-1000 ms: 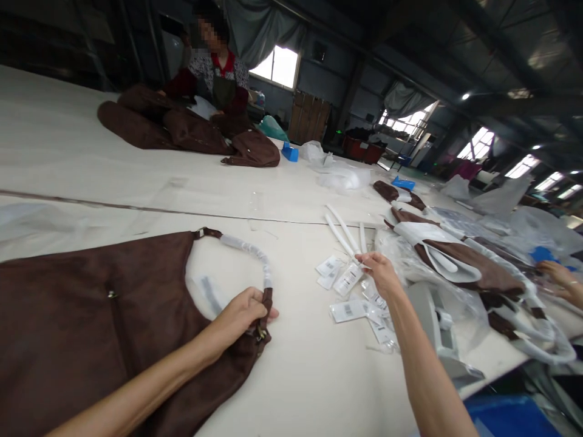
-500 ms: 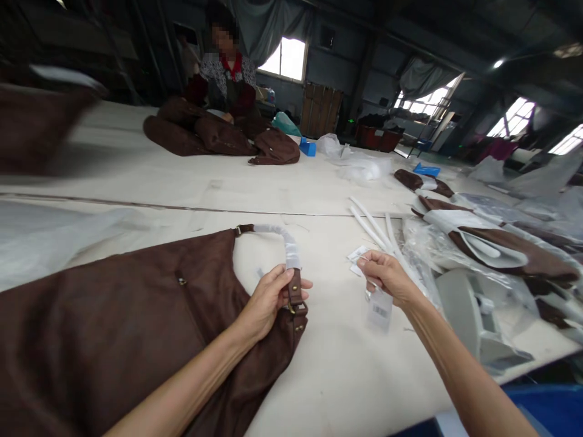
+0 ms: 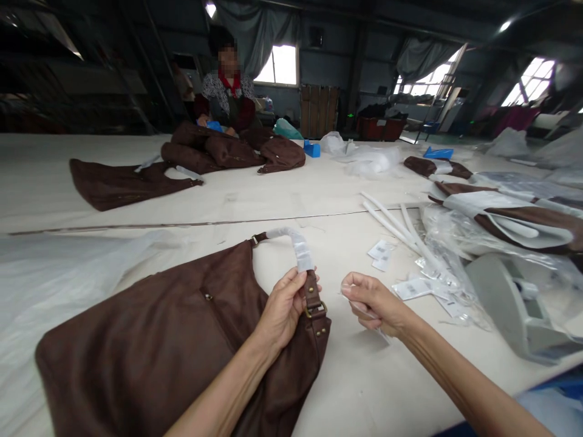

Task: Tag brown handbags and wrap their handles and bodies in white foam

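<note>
A brown suede bag (image 3: 150, 340) lies flat on the white table (image 3: 355, 388) in front of me. Its strap (image 3: 298, 249) is wrapped in white paper down to a brown leather end with a brass ring (image 3: 315, 309). My left hand (image 3: 285, 306) grips the strap end just above the ring. My right hand (image 3: 371, 301) is close to the right of it and pinches a small white tag in a clear sleeve (image 3: 371, 315), which hangs under the fingers.
More tags (image 3: 412, 288) and white foam tubes (image 3: 392, 221) lie to the right, beside plastic-wrapped brown bags (image 3: 514, 221) and a grey tool (image 3: 510, 303). Across the table a person (image 3: 225, 97) sits behind a pile of brown bags (image 3: 228, 152). A clear plastic sheet (image 3: 68, 267) lies at the left.
My right hand picked a tag from the pile and brought it left toward the strap end. My left hand kept its hold and lifted the strap. The view swung left.
</note>
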`<state>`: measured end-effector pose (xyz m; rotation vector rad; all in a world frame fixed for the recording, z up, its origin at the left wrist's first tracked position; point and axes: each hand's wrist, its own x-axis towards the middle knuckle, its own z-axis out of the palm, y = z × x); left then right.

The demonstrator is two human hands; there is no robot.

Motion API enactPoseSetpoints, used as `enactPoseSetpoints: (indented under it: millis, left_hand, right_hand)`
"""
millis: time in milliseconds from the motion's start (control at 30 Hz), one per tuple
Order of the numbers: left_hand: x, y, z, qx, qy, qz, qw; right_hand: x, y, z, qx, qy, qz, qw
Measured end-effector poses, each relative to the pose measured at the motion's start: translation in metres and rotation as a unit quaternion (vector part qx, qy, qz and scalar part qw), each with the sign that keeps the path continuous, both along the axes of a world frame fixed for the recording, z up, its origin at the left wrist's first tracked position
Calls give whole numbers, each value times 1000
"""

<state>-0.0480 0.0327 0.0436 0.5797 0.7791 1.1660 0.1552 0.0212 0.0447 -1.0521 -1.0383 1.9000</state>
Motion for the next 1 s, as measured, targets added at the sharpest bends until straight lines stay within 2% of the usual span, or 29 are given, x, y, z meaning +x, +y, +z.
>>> enactPoseSetpoints:
  millis: [200,400,767,1000]
  left_hand:
    - [-3,-2,8,14,7,27,1000]
    - [-5,-4,17,28,0,25,999]
    - [-4,-3,20,5,-16,52,998]
    - [-3,-2,22,9,14,36,999]
  right_hand:
    - [-12,-5,-7,14,-11,1,1000]
    - [-23,-2,-5,14,24,42,999]
    - [-41,-6,18,-42,115,91,988]
    - [-41,-11,24,-71,162,74,981]
